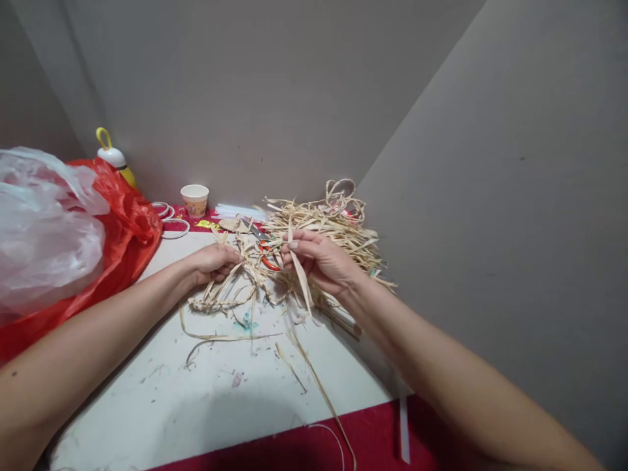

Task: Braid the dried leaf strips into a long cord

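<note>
My left hand point(219, 260) is closed on a braid of pale dried straw point(223, 303), whose plaited length curls over the board below it. Loose ends fan out around its fingers. In my right hand point(316, 258), a flat, wide straw strip point(300, 275) is pinched between thumb and fingers, its lower end hanging down. Between the hands lie scissors with orange handles point(269, 263), partly covered by straw. Behind my right hand spreads a heap of straw strips point(338, 229), with a coiled braid on top.
A white board point(196, 392) covers a red cloth point(279, 454). Red and clear plastic bags point(49, 222) bulge at left, before a yellow-and-white bottle point(112, 157). A paper cup point(195, 200), white rings point(175, 229) and white sticks point(240, 212) stand or lie near the wall.
</note>
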### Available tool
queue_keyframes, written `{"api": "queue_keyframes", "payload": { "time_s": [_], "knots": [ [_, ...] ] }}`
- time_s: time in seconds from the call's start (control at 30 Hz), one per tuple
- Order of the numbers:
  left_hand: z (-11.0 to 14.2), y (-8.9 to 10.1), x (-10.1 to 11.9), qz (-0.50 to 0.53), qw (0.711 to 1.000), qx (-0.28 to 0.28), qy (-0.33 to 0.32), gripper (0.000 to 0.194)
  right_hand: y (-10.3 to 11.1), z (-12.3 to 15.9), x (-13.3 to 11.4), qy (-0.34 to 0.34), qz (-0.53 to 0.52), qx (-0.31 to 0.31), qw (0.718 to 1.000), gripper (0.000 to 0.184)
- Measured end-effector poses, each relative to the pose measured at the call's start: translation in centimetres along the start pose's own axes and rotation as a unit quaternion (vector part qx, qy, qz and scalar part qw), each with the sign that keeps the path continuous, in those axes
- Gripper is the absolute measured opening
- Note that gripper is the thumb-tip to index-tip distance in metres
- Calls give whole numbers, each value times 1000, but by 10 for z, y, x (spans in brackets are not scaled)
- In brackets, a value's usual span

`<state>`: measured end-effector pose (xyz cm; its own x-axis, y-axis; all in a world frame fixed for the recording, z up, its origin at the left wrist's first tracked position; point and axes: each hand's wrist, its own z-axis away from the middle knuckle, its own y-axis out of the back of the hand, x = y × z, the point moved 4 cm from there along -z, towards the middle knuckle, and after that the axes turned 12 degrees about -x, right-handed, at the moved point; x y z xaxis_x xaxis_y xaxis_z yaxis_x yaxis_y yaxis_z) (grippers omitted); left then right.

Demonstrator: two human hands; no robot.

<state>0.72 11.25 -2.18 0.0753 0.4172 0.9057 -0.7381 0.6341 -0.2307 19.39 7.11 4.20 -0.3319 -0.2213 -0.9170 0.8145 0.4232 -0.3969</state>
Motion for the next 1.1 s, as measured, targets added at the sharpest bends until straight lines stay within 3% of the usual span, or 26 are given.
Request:
{"api": "queue_keyframes", "payload": {
  "time_s": [0.3,0.5,0.67,0.8,0.87,0.97,1.1],
  "knots": [
    [1,0,2,-4,1000,-8,7,34,3,-31,31,-50,-54,31,997,10],
    [1,1,1,-3,1000,-2,8,31,-1,-24,33,-107,-47,26,993,9],
    [2,-1,1,4,1000,1,3,30,2,7,25,-199,118,3,973,10],
    [2,-2,1,12,1000,4,9,31,8,33,21,-251,281,-76,923,10],
    [1,-2,1,13,1000,4,12,31,13,41,16,-225,383,-94,891,15],
    [0,-1,2,13,1000,6,12,29,18,47,2,-141,502,-57,851,19],
    [-1,0,1,14,1000,8,13,25,20,48,-9,-118,498,14,859,17]
  ]
}}
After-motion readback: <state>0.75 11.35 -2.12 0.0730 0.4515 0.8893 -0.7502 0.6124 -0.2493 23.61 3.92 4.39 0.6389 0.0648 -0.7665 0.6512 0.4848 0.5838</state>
